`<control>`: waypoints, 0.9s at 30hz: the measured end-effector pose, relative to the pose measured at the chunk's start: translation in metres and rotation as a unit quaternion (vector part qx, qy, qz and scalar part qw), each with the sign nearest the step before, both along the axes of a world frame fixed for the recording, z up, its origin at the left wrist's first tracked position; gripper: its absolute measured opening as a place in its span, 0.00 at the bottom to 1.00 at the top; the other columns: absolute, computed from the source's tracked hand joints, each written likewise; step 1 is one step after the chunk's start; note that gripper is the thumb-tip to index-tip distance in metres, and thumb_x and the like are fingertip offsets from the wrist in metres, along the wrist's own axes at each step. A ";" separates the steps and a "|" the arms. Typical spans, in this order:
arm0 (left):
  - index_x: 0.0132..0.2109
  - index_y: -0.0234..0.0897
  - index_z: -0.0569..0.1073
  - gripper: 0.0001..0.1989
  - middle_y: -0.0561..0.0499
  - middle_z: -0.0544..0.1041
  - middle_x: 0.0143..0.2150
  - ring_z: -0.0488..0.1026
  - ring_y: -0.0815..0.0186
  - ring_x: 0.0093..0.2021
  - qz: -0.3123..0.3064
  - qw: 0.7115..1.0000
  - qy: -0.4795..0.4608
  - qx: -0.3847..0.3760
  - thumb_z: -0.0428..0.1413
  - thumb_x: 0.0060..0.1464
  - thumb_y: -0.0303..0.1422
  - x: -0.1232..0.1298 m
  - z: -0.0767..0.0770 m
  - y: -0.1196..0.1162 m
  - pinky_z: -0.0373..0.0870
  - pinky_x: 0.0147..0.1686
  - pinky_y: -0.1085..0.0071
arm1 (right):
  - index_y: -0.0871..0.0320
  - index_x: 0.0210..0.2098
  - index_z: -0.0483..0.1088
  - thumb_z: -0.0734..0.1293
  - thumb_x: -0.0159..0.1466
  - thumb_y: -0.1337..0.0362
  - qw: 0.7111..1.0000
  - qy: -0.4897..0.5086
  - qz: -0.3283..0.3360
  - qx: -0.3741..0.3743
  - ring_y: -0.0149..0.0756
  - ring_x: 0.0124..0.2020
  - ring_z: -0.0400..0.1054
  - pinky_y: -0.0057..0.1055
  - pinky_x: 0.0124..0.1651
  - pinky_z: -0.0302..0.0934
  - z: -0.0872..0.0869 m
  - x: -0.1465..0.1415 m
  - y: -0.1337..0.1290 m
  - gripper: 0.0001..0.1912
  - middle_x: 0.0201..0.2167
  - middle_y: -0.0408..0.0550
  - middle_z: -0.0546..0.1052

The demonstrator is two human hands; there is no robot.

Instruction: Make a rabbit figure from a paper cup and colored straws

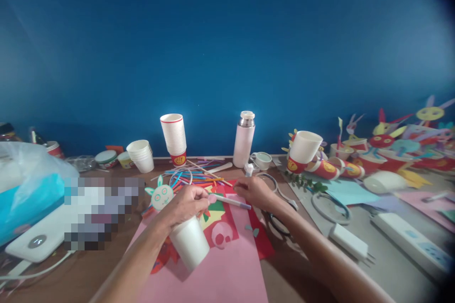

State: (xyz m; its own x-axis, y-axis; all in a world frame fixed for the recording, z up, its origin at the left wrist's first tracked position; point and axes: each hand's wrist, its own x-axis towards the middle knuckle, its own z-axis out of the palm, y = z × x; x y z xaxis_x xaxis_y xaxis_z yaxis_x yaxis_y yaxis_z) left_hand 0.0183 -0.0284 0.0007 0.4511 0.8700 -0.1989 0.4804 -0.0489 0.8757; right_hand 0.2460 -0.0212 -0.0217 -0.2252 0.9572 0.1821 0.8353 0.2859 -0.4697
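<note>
The left hand is curled shut around the top of a white paper cup, which tilts with its closed end toward the camera, over a pink paper sheet lying on the table. A small pink paper disc sits at the left thumb and forefinger. The right hand is nearly closed, fingertips pinching near the far end of a thin white pen that runs across between the two hands, its blue tip pointing right. Under and just beyond the hands lie red, yellow and green cut paper scraps.

Left of the cup, a pale green rabbit-face cutout lies beside a spread of coloured straws. A white power strip and a plug adapter fill the right near side, and a white device and blue packet crowd the left, so open room is mostly the pink sheet itself.

Farther back stand a stack of paper cups, a white thermos flask and finished cup rabbits, all against the blue wall that bounds the table's far edge.
</note>
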 end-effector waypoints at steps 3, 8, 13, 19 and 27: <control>0.19 0.36 0.62 0.21 0.54 0.67 0.16 0.60 0.72 0.15 -0.008 1.000 -0.002 0.008 0.50 0.49 0.48 0.000 -0.002 0.000 0.55 0.17 0.75 | 0.57 0.27 0.73 0.61 0.57 0.65 0.999 -0.044 -0.006 -0.006 0.31 0.27 0.67 0.24 0.29 0.51 -0.012 -0.011 -0.001 0.09 0.25 0.45 0.76; 0.20 0.36 0.64 0.20 0.55 0.66 0.17 0.59 0.72 0.16 -0.014 1.000 0.010 0.015 0.51 0.48 0.48 0.001 -0.002 -0.001 0.54 0.16 0.75 | 0.56 0.29 0.73 0.62 0.57 0.64 0.995 -0.096 -0.015 -0.008 0.34 0.29 0.69 0.25 0.29 0.50 -0.025 -0.019 0.000 0.08 0.27 0.46 0.77; 0.20 0.35 0.65 0.18 0.54 0.66 0.17 0.60 0.72 0.16 -0.022 1.000 0.005 0.016 0.51 0.49 0.44 0.003 0.000 -0.005 0.54 0.17 0.75 | 0.56 0.29 0.72 0.61 0.58 0.63 0.992 -0.126 -0.023 -0.003 0.34 0.31 0.70 0.25 0.30 0.51 -0.029 -0.021 0.001 0.09 0.29 0.46 0.77; 0.20 0.36 0.66 0.15 0.55 0.65 0.15 0.60 0.72 0.16 -0.017 1.000 0.013 0.012 0.51 0.47 0.40 0.005 -0.005 -0.007 0.52 0.17 0.74 | 0.55 0.30 0.72 0.60 0.60 0.60 0.989 -0.144 -0.025 -0.004 0.34 0.31 0.70 0.25 0.31 0.51 -0.028 -0.022 0.000 0.10 0.29 0.45 0.77; 0.19 0.36 0.64 0.18 0.54 0.66 0.15 0.59 0.72 0.16 -0.003 1.000 0.012 0.015 0.52 0.47 0.44 0.005 0.002 -0.010 0.52 0.17 0.74 | 0.55 0.30 0.73 0.62 0.59 0.58 0.988 -0.151 -0.009 -0.014 0.34 0.31 0.70 0.25 0.31 0.51 -0.028 -0.026 -0.003 0.10 0.28 0.46 0.77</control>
State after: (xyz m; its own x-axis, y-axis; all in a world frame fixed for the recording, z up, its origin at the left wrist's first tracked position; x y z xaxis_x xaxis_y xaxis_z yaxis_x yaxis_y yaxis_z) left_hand 0.0230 -0.0384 0.0024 0.4522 0.8729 -0.1834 0.5003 -0.0780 0.8623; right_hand 0.2200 -0.0245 -0.0501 -0.2491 0.9649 0.0833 0.9431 0.2612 -0.2056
